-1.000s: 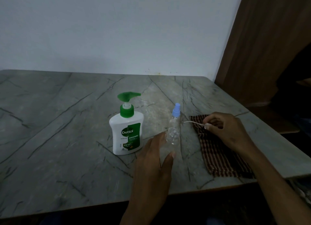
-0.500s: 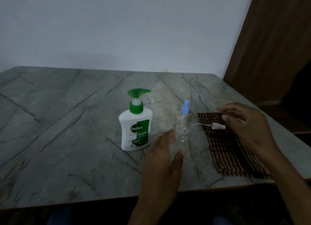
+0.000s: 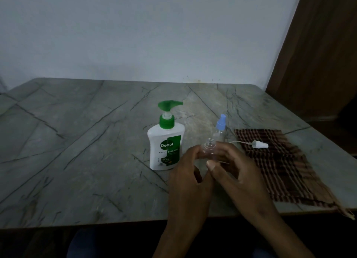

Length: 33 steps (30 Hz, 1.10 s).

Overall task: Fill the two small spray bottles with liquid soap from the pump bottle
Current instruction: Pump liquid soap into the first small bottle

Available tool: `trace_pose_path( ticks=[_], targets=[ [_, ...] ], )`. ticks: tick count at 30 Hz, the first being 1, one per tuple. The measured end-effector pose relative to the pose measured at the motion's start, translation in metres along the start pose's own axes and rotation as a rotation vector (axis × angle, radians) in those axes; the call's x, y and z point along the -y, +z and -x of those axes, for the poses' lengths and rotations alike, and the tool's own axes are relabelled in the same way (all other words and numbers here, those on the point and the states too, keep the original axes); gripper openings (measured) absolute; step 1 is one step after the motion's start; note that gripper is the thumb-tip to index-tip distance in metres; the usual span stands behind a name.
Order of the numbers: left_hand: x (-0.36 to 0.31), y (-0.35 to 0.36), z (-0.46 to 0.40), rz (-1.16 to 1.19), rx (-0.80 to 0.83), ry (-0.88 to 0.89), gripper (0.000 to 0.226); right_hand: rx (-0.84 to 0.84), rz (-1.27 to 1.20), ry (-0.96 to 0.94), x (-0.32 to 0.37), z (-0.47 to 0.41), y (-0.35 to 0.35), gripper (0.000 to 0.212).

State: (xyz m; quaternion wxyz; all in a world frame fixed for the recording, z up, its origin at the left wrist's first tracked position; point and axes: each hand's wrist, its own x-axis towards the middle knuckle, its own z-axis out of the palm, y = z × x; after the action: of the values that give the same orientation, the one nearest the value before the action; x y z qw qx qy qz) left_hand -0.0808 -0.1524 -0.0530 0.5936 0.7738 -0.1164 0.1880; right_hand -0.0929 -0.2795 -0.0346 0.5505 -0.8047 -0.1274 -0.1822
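A white pump bottle (image 3: pixel 165 147) with a green pump head stands upright on the marble table (image 3: pixel 77 151). Just right of it, a small clear spray bottle (image 3: pixel 208 147) with its neck uncapped is held between my left hand (image 3: pixel 188 180) and my right hand (image 3: pixel 237 172), fingers of both curled round its body. Its white spray cap (image 3: pixel 259 144), with a thin dip tube, lies on the checked cloth (image 3: pixel 286 167). A second clear spray bottle (image 3: pixel 220 128) with a blue cap stands behind the held one.
The dark checked cloth covers the table's right side up to the front edge. A brown wooden door (image 3: pixel 318 54) rises at the right. A pale wall runs behind the table.
My right hand let go of the white spray cap on the cloth and came left to the uncapped bottle. Both hands now hold that bottle.
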Motion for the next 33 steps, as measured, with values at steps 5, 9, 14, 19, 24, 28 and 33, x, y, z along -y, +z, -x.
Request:
trace_pose_path(
  ticks=[5,9,14,19,24,28,33],
  targets=[
    [0.004,0.001,0.000,-0.081,-0.046,0.052,0.039,-0.059,-0.094,0.023,-0.007,-0.007,0.009,0.024],
    [0.003,-0.004,0.016,-0.213,-0.119,0.125,0.050,-0.088,-0.065,0.058,-0.013,-0.011,0.012,0.034],
    [-0.048,-0.049,0.021,-0.323,-0.372,0.414,0.027,-0.119,-0.044,-0.008,-0.006,-0.026,0.013,0.033],
    [-0.112,-0.101,-0.082,-0.223,-0.443,0.534,0.020,-0.147,0.018,-0.160,0.008,-0.056,0.017,0.036],
    [-0.100,-0.083,-0.170,-0.421,-0.006,0.085,0.041,-0.248,0.098,-0.228,0.010,-0.073,0.030,0.028],
    [-0.080,-0.064,-0.180,-0.504,0.152,-0.010,0.038,-0.281,0.121,-0.261,0.006,-0.077,0.038,0.029],
    [-0.057,-0.064,-0.191,-0.597,0.205,-0.069,0.024,-0.259,0.140,-0.267,-0.002,-0.083,0.041,0.030]
  ],
)
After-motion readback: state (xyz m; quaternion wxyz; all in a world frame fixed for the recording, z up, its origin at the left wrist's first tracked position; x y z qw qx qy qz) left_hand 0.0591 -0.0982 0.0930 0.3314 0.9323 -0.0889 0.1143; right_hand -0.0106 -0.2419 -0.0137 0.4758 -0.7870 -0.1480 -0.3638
